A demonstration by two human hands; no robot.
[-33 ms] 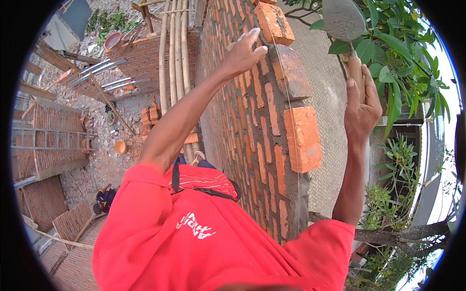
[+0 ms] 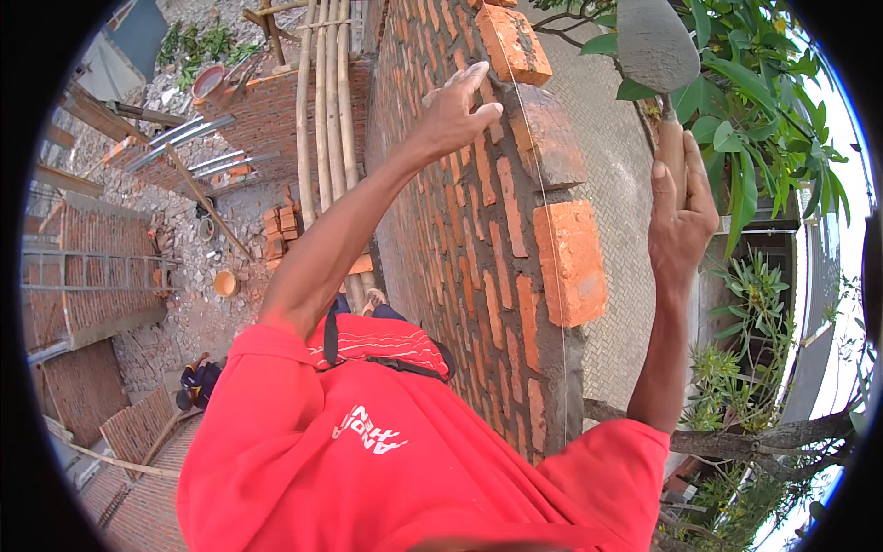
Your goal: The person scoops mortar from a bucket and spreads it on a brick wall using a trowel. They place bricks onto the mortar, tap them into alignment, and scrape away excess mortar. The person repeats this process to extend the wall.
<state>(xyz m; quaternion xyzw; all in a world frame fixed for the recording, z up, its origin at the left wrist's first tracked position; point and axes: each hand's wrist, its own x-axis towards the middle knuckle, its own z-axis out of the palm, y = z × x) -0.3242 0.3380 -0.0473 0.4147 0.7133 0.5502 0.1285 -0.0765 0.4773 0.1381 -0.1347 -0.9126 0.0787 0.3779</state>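
Overhead, the right hand is wrapped around the wooden handle of a grey steel bricklaying trowel, its grip pressed together on the handle. The trowel's long axis runs up and away from the hand, handle low, the broad mortar-smeared blade pointing toward the top edge of the picture, against the green leaves. It sits just beyond the outer face of the red brick wall, near the wall's top edge and apart from it.

The left hand rests on the top course with fingers spread, holding nothing, just beside an orange-red brick lying on the wall's top. A thin taut string line runs along the top edge, past two more bricks set in grey mortar.

Set against the earlier frame, nothing differs: both hands, the trowel and the bricks lie in the same places.
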